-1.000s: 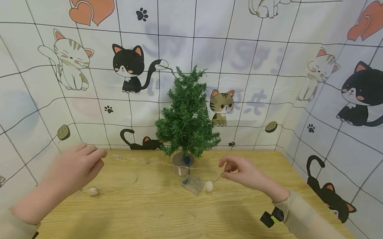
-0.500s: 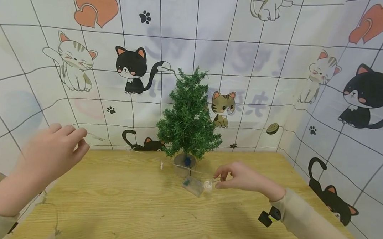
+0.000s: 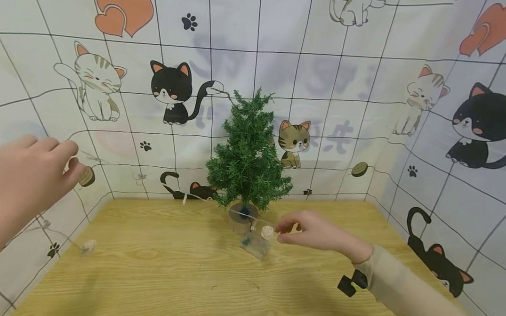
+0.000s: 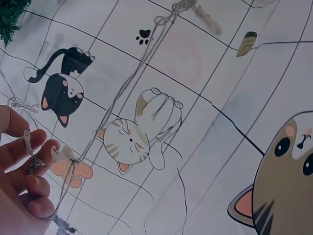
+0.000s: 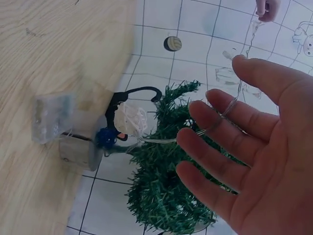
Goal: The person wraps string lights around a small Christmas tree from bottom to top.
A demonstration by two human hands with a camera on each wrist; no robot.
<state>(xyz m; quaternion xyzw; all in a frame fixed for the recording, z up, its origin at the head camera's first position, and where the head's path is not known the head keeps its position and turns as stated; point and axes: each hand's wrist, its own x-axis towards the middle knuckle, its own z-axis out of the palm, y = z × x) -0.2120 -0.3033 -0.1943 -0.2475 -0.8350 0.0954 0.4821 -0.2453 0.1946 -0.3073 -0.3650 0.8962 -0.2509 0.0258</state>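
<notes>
With the left hand [image 3: 37, 167] gripping the light string [image 5: 161, 141], which crosses left to right on the near side of the artificial Christmas tree [image 3: 248, 153], excessive leftward tension could pull it off the unclenched right hand [image 3: 313, 231].

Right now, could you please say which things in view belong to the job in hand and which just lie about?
Job in hand:
wire strand, held in the left hand and crossing the right hand
white woven ball on the strand
probably the green tree

Just about:
thin scrap on the table
cat-print backdrop
perhaps the clear box, any link being unclear
</notes>
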